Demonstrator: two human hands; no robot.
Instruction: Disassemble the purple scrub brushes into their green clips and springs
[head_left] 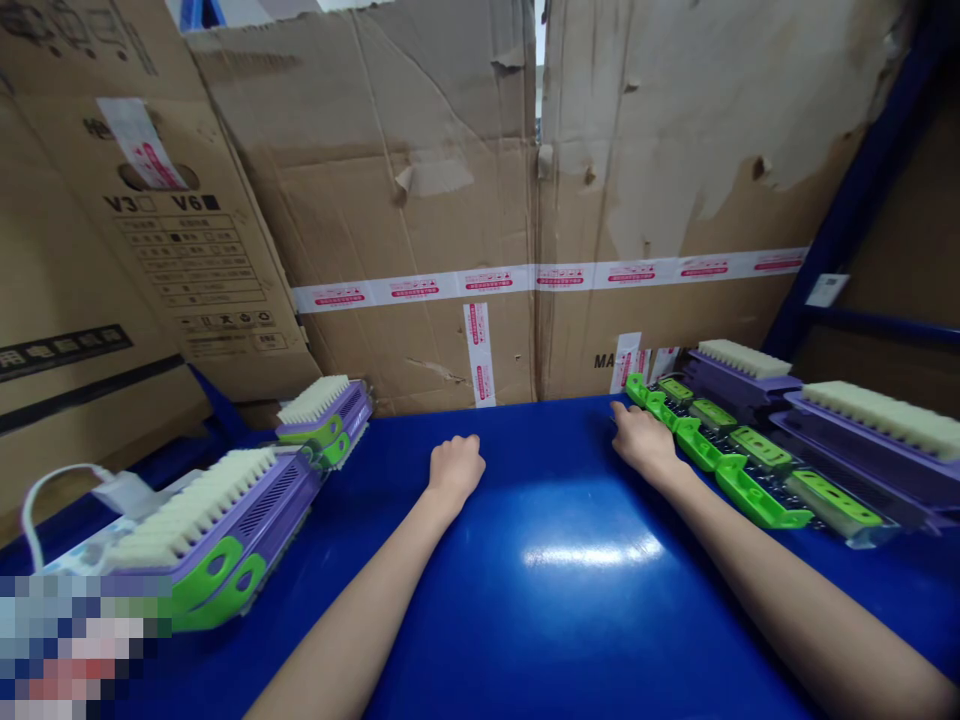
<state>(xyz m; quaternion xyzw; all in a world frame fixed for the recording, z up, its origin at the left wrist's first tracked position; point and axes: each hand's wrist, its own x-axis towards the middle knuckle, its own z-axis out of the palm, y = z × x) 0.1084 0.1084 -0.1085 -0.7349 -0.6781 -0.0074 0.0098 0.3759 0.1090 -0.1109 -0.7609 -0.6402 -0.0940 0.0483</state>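
- Left hand (456,468): fingers curled together, nothing visible inside.
- Right hand (643,440): can't tell if gripping; green pieces (754,497) just right, lined up probably for easy reach.
- Brushes (259,515): left of left hand.

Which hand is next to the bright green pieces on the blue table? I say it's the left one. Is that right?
Not quite, wrong side: the head view shows it's the right hand next to the bright green pieces on the blue table.
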